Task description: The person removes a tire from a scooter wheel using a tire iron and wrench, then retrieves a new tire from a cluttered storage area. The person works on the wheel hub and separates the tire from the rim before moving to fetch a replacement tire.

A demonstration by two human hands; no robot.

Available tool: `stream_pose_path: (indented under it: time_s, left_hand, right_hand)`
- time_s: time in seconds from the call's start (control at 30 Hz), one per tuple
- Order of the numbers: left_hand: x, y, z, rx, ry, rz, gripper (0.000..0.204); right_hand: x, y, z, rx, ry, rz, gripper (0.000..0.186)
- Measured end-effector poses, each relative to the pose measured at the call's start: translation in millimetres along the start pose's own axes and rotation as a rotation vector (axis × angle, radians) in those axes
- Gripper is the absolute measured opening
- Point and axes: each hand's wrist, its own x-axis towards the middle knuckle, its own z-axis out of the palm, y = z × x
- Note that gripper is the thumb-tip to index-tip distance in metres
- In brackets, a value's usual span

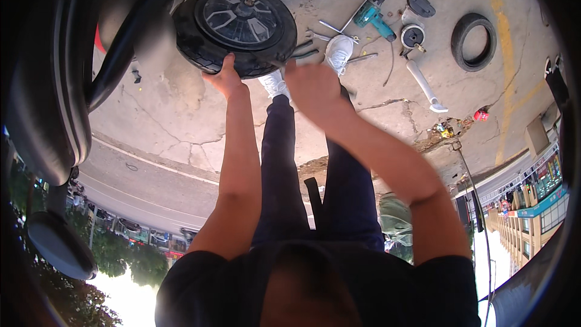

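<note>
A black-tyred scooter wheel (206, 54) with a spoked dark hub hangs at the top, near the dark scooter body (54, 85). My left hand (227, 79) grips the lower left of its tyre, thumb over the sidewall. My right hand (311, 85) is closed at the tyre's lower right, slightly blurred; what sits inside its fingers is hard to make out, though a thin tool seems to poke out toward the rim. My feet in white shoes (339, 54) stand beneath the wheel.
On the cracked concrete lie a teal drill (372, 21), a cross wrench (357, 12), spanners and bars (318, 35), a small round part (413, 36), a white pipe-like piece (426, 85), a loose tyre (460, 42) and red litter (481, 115). Another person's shoes and leg (557, 88) show far right.
</note>
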Motion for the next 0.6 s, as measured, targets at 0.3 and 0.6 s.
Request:
stream_pose_path:
  time_s: [0.3, 0.6]
  left_hand:
    - [7, 17, -10, -0.034, -0.017, -0.015, 0.08]
    - [16, 4, -16, -0.004, -0.038, -0.039, 0.077]
  right_hand:
    - [116, 46, -75, -0.274, -0.261, -0.614, 0.013]
    - [61, 130, -13, -0.155, -0.278, -0.411, 0.042]
